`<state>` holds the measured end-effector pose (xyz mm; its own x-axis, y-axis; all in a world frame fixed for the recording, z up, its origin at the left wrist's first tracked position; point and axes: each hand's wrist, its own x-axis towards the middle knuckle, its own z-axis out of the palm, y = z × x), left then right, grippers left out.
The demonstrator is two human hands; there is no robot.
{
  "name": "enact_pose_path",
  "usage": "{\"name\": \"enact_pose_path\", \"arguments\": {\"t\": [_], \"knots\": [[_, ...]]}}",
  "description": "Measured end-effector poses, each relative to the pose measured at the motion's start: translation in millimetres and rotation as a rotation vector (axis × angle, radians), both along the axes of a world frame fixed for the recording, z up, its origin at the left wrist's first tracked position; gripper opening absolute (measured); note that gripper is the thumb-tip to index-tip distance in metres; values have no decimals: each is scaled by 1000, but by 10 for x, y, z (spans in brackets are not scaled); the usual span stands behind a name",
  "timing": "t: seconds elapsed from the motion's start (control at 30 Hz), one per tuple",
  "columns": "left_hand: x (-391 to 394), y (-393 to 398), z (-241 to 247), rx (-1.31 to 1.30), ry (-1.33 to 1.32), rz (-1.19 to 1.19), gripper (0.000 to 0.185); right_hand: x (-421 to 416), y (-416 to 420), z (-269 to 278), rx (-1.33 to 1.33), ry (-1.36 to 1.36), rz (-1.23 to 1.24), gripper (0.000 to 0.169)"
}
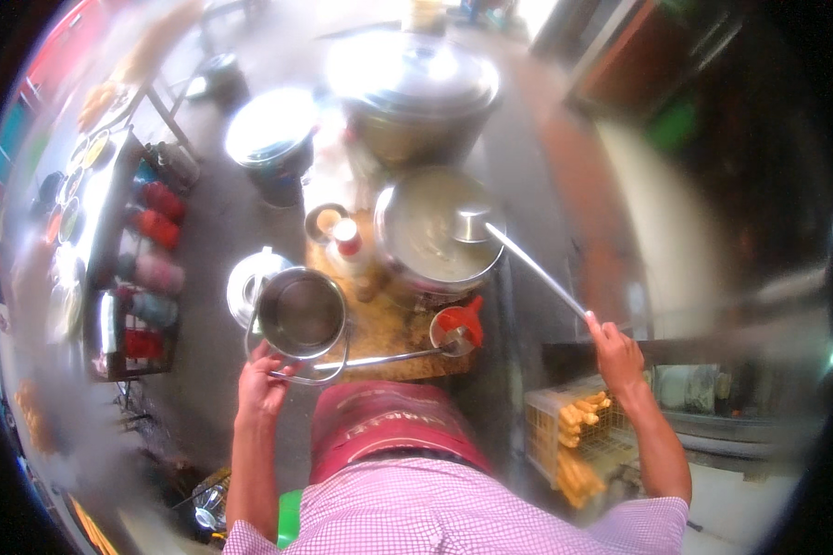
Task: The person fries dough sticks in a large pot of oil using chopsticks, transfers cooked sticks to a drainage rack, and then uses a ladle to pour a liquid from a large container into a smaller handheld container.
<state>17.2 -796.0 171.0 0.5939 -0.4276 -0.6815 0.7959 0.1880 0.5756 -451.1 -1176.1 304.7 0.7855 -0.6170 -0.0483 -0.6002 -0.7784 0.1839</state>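
My right hand (618, 354) is closed around the end of a long metal ladle (534, 267). The ladle's cup is over a large metal pot (380, 232) of pale liquid; whether it touches the liquid I cannot tell. My left hand (264, 385) holds a metal pail (302, 312) with a wire handle near its rim, its mouth facing up. The pail is beside the left edge of a worn wooden table (389, 333). A silver lid (239, 288) shows partly behind the pail. On the table are a bottle with a red and white cap (348, 239), a small bowl (317, 220) and a red funnel-like plastic thing (461, 322).
A big lidded pot (416, 118) and a smaller lidded container (274, 132) stand beyond. Another metal-handled tool (382, 359) lies along the table's near edge. Fried dough sticks (576, 437) fill a plastic crate (541, 430) at right. A rack (132, 250) holds several containers at left.
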Motion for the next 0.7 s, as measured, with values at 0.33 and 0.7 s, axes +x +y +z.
{"name": "enact_pose_path", "arguments": {"t": [0.33, 0.7], "knots": [[-84, -108, 223, -24, 11, 35, 65, 707, -17, -270, 123, -95, -6, 54], [-22, -41, 87, -46, 26, -44, 67, 204, 281, -50, 75, -88, 99, 55]]}}
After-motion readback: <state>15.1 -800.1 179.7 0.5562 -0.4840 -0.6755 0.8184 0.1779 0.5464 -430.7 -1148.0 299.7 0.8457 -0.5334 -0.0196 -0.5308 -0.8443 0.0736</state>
